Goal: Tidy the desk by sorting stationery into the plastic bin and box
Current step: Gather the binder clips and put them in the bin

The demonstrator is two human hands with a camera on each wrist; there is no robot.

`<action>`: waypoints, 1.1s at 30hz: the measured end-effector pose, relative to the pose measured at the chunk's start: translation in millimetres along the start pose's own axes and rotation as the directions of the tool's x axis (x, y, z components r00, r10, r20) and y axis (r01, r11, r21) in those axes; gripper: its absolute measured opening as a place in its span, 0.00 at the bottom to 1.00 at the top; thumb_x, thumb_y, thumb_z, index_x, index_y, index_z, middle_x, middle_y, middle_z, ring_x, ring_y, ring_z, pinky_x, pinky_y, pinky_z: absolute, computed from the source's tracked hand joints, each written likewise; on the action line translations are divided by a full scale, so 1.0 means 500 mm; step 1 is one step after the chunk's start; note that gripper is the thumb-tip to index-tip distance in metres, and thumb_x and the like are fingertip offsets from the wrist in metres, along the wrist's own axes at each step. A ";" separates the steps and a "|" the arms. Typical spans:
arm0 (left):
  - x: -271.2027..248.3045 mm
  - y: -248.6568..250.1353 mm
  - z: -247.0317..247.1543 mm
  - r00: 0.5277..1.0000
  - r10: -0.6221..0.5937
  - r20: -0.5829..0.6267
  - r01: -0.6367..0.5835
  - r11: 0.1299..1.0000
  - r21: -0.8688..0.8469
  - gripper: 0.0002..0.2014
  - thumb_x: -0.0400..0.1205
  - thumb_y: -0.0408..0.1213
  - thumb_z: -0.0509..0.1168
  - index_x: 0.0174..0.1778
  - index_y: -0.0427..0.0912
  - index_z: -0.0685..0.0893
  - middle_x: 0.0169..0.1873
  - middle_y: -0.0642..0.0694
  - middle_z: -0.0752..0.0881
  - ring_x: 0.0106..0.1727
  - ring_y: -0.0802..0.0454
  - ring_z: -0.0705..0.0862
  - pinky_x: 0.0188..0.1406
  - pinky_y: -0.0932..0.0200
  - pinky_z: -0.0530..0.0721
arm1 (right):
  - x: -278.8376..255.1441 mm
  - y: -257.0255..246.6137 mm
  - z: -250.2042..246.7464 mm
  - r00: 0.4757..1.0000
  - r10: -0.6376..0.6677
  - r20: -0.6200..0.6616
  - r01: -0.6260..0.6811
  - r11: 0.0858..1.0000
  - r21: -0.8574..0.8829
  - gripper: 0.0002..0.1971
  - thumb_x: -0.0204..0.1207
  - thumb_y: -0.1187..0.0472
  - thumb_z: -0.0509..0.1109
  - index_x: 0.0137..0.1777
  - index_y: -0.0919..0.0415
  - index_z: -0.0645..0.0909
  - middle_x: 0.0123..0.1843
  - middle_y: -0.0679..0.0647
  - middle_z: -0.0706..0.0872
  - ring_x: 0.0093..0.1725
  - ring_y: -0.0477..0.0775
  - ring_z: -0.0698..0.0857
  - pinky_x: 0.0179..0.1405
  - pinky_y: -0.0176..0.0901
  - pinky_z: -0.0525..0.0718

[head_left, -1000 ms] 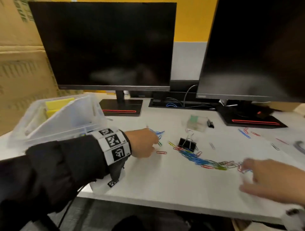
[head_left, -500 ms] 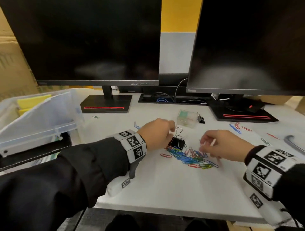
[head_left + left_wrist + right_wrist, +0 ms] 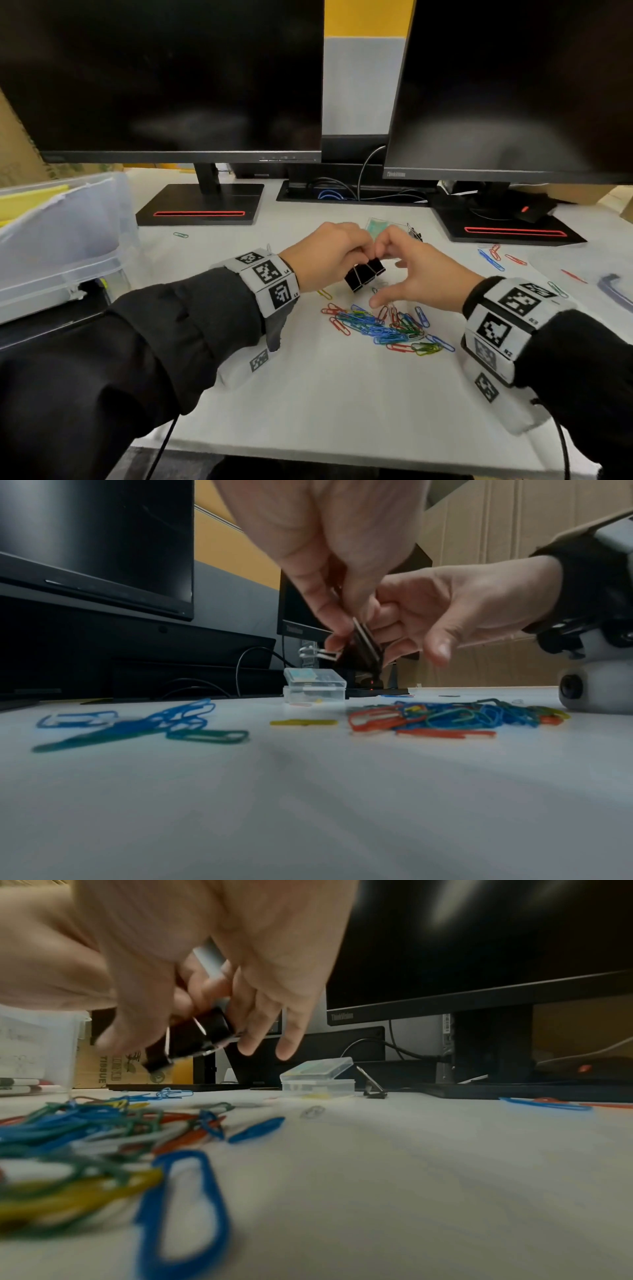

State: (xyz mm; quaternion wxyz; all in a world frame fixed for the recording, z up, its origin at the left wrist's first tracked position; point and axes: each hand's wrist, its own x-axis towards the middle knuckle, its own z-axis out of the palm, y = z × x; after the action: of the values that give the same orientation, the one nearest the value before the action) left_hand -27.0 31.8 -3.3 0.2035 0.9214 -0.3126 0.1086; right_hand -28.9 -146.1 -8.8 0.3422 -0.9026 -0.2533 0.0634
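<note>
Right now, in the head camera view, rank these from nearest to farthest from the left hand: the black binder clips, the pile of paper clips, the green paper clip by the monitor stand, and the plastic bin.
1. Binder clips: held in the left hand itself, at its fingers.
2. Pile of paper clips: just below, toward the right.
3. Green paper clip: off to the left, near the monitor stand.
4. Plastic bin: far left edge.

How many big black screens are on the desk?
2. The left screen and the right screen stand side by side at the back of the desk, each on its own stand. None seems hidden.
</note>
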 end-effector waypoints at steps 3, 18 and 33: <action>-0.006 -0.006 -0.003 0.989 0.097 -0.112 -0.100 0.995 -0.022 0.10 0.82 0.30 0.60 0.53 0.36 0.85 0.47 0.39 0.83 0.47 0.52 0.78 0.48 0.70 0.70 | 0.007 -0.003 -0.001 0.999 -0.039 -0.037 0.039 0.999 0.013 0.25 0.64 0.58 0.80 0.57 0.48 0.71 0.56 0.41 0.82 0.59 0.39 0.79 0.52 0.18 0.71; -0.001 0.007 -0.008 0.936 0.077 -0.342 -0.056 0.996 0.071 0.07 0.80 0.31 0.64 0.48 0.31 0.85 0.42 0.35 0.82 0.40 0.42 0.82 0.39 0.59 0.75 | 0.031 -0.016 0.007 0.966 0.140 -0.218 -0.114 0.986 0.125 0.16 0.74 0.51 0.71 0.51 0.59 0.71 0.31 0.50 0.85 0.25 0.41 0.81 0.28 0.34 0.73; -0.012 0.011 -0.006 0.972 0.108 -0.207 -0.124 0.990 -0.069 0.16 0.78 0.26 0.63 0.61 0.37 0.83 0.44 0.42 0.91 0.45 0.48 0.88 0.51 0.58 0.86 | 0.020 -0.033 0.007 0.981 0.108 -0.162 -0.076 0.979 0.189 0.07 0.80 0.57 0.62 0.41 0.53 0.78 0.34 0.48 0.75 0.33 0.46 0.73 0.34 0.38 0.69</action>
State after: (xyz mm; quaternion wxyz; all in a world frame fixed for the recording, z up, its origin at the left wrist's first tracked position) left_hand -35.3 32.5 -1.2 0.2652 0.8766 -0.3478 0.2007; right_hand -28.1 -128.4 -0.1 0.4405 -0.8804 -0.1738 0.0240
